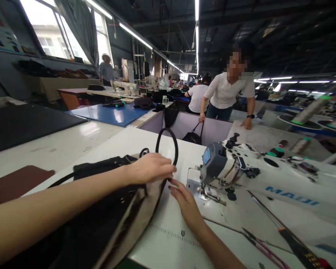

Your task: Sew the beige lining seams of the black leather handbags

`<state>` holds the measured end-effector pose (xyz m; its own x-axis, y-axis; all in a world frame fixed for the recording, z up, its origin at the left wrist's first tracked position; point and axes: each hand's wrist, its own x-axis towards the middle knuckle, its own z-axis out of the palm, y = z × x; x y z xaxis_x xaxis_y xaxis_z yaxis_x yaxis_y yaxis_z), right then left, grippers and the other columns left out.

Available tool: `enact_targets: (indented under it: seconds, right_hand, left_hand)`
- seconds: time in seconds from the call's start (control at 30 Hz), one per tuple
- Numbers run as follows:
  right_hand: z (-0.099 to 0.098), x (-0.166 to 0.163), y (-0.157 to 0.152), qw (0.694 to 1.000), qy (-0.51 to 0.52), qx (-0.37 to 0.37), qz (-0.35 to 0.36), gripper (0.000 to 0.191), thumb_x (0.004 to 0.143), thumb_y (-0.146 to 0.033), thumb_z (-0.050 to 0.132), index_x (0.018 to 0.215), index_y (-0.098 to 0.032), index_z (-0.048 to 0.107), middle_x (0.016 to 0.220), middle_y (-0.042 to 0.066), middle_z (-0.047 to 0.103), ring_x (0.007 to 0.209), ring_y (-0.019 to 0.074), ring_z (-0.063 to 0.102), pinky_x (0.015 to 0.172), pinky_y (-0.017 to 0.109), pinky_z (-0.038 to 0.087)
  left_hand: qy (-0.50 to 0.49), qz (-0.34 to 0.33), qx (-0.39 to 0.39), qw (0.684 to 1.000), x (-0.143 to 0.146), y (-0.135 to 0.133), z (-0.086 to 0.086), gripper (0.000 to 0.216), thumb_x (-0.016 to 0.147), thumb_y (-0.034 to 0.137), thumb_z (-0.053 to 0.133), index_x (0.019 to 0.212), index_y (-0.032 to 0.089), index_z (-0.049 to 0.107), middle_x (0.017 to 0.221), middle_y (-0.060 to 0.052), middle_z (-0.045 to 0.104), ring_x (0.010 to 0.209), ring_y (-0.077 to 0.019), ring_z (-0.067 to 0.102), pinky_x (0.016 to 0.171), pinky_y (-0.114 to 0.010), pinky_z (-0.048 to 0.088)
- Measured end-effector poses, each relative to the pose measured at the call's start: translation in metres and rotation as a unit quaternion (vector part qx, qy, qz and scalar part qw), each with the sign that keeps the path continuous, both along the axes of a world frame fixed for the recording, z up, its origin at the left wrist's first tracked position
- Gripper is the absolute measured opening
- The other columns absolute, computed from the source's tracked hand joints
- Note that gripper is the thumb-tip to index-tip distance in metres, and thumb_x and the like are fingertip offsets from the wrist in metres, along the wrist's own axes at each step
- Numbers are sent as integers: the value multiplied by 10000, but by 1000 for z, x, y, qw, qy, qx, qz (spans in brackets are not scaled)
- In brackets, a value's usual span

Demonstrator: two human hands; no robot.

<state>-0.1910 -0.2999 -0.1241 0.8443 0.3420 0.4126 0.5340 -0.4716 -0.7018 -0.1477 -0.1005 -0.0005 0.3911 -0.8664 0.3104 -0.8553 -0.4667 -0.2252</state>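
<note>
A black bag (100,209) with beige lining lies across the white sewing table (173,231), its open edge towards the machine. From its far end a black strap handle (175,144) rises in a loop. My left hand (151,168) is closed over the bag's edge near the foot of this loop. The fingertips of my right hand (186,203) pinch the same edge just below, though the thumb is partly hidden. Right of my hands stands the white sewing machine (221,164), its needle area apart from the bag.
Pink-handled scissors (264,248) and a black-handled screwdriver (296,243) lie at front right. Thread spools (301,145) stand behind the machine. A brown panel (19,183) lies at left. Across the table a co-worker (229,89) leans over, holding a black bag (193,137) by its straps.
</note>
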Motion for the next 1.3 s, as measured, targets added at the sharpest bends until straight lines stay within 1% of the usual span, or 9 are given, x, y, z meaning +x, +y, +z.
enact_targets:
  seconds: [0.13,0.33,0.47,0.6,0.7,0.83,1.0,1.1,1.3]
  right_hand:
    - [-14,-60,-30,996,57,66,-32,372,985,-225,367,1345,-196,456,1256,125,591,1110,223,609,850,344,576]
    - [-10,-86,-41,997,-14,-46,-58,434,911,-186,382,1335,-198,472,1333,124,515,1231,280,494,987,557,469]
    - [-16,-79,-17,994,-50,-95,-3,419,860,-120,383,1244,-69,542,1295,193,530,1295,331,400,1028,611,409]
    - [-24,-84,-8,993,-41,-107,16,613,864,-108,425,1455,-84,266,1461,193,340,1387,306,250,1079,590,361]
    - [-14,-88,-14,989,-25,-144,19,768,849,-151,476,1500,-62,79,1531,216,156,1426,331,82,1099,626,279]
    - [9,-89,-3,963,-14,-188,192,938,667,-262,659,1479,-53,237,1546,183,136,1414,397,39,1137,619,121]
    - [17,-81,45,980,-38,-123,152,421,794,-221,617,1208,-148,607,1267,126,586,1198,315,524,1057,437,421]
    - [17,-86,37,987,39,-98,123,362,877,-308,612,1198,-141,614,1154,121,651,1052,298,623,911,393,542]
    - [11,-118,-16,986,15,-53,160,491,870,-302,608,1330,-157,516,1274,107,589,1185,252,546,1082,344,396]
  left_hand:
    - [-12,20,-42,999,32,-15,-23,378,958,348,471,1303,194,460,1310,-145,495,1204,-268,462,1039,-466,303]
    - [203,196,-58,958,2,8,-65,508,864,529,562,1168,121,547,1105,-160,552,1022,-322,544,862,-452,445]
    - [254,191,-37,948,-4,10,-86,423,838,469,622,1151,190,570,1172,-120,523,1089,-302,525,923,-450,428]
    - [295,177,-12,939,-8,-2,-85,423,800,525,644,1006,161,580,991,-82,600,947,-259,585,841,-375,460]
    - [318,192,6,929,-17,-2,-71,369,813,503,631,951,162,595,871,-64,636,824,-244,610,723,-331,465]
    - [342,158,-16,926,-18,19,-8,357,930,436,452,746,149,559,703,-2,574,673,-150,567,625,-248,432]
    - [200,196,-16,960,32,20,52,359,909,413,489,739,107,567,639,23,458,684,-153,548,675,-277,417]
    - [132,205,36,969,52,-11,11,408,929,379,389,906,56,637,846,-25,573,937,-214,593,875,-327,424]
    - [218,81,15,972,34,-50,-89,399,922,79,300,1250,111,524,1321,-152,508,1181,-222,493,1001,-377,393]
